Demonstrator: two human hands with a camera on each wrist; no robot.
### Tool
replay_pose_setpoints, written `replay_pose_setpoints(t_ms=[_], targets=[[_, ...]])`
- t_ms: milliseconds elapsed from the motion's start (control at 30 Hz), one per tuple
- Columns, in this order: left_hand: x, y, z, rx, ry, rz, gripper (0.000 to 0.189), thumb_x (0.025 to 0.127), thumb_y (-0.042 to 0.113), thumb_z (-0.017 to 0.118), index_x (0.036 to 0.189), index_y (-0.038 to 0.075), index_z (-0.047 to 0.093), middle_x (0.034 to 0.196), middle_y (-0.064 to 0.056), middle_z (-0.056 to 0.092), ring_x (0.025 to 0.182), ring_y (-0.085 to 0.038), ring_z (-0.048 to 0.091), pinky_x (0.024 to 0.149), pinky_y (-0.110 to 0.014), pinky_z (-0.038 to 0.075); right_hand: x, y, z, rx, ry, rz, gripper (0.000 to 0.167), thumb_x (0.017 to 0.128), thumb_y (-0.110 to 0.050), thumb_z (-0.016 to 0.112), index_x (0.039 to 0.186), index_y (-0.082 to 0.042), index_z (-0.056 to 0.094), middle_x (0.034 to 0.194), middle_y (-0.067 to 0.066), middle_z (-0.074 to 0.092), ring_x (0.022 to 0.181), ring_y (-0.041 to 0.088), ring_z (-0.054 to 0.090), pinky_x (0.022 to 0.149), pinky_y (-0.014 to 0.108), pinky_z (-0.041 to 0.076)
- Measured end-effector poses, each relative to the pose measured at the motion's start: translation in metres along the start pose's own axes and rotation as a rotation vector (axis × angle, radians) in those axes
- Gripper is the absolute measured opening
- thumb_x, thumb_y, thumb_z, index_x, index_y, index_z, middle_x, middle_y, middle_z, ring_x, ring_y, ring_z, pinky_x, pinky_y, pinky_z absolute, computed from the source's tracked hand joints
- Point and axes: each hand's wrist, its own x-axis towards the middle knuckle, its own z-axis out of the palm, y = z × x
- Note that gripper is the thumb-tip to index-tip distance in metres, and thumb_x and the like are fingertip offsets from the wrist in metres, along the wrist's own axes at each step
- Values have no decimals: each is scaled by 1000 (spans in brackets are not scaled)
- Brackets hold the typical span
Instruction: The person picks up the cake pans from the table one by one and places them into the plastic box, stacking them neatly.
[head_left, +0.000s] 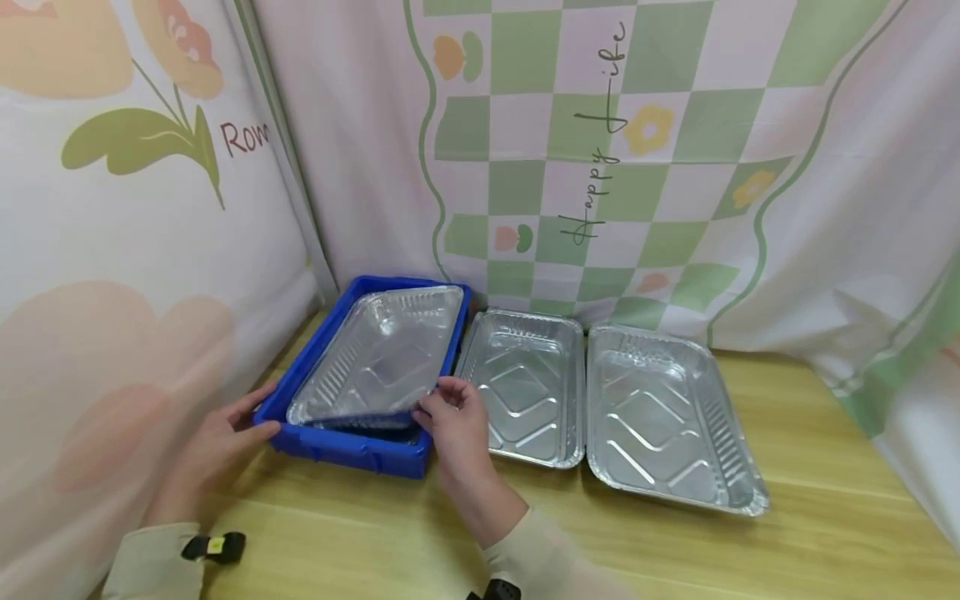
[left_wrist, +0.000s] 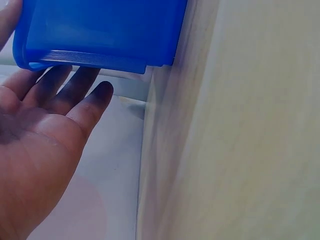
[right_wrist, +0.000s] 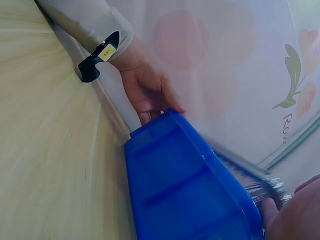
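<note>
At the front-left corner of a blue plastic bin (head_left: 345, 448), my left hand (head_left: 213, 446) grips the rim. The left wrist view has that hand (left_wrist: 42, 135) with its fingers against the bin's outer wall (left_wrist: 100, 35). A silver foil tray (head_left: 386, 354) lies in the bin, its near edge raised and slightly tilted. My right hand (head_left: 461, 425) pinches this tray's near right corner between thumb and fingers. In the right wrist view, the right hand (right_wrist: 300, 215) is partly cut off by the frame. What lies beneath the tray is mostly hidden.
Two more foil trays stand side by side right of the bin: a nearer one (head_left: 525, 387) and one farther right (head_left: 663, 417). All rest on a wooden table (head_left: 360, 533). Printed curtains (head_left: 360, 125) hang behind and to the left, close to the bin.
</note>
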Motion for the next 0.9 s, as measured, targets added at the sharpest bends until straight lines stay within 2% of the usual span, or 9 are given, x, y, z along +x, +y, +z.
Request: replay_pose_setpoints(t_ms=[100,333,367,467,600,800,900], targets=[[0,0,0,1,5,3,65,94,21,69,150,5,39,136,-30,51,102,9,50,82,-12,45,-1,-1,-2,-22,-1,11,24,82,13,59,102,2,52,93,7,47,77,18,58,76,34,57],[1,-1,2,-17,12,11,64,94,19,69,148,2,40,138,-30,49,103,13,47,84,-9,42,0,-3,-6,-87,-47,51,22,84,12,58,104,5,57,93,9,53,80,19,58,75,35,58],[1,-2,2,-8,15,11,64,94,20,69,148,3,40,137,-29,49,104,11,48,84,-9,42,-1,-4,-7,-103,-57,54,22,84,12,58,105,5,58,94,9,54,81,18,58,75,35,58],[0,-1,1,9,11,-3,65,94,22,69,149,4,39,138,-30,49,114,-13,56,84,-8,41,-1,-7,-9,-146,-82,65,24,85,12,57,109,6,60,99,11,57,85,18,57,74,36,58],[0,1,1,24,10,-13,66,94,23,68,149,3,38,138,-30,48,120,-44,49,84,-8,39,-1,-9,-10,-178,-104,79,26,86,11,57,111,6,60,105,15,58,89,20,58,75,36,58],[0,2,0,29,8,-18,66,94,24,68,149,3,38,139,-29,48,122,-43,47,85,-7,38,-1,-14,-11,-216,-159,79,27,87,8,58,114,6,60,110,15,59,98,25,58,80,36,57],[1,2,0,14,4,-15,66,94,22,68,149,4,38,140,-29,48,122,-44,47,84,-7,39,0,-15,-13,-219,-177,87,27,87,8,59,115,7,59,112,16,60,96,23,60,81,36,57]])
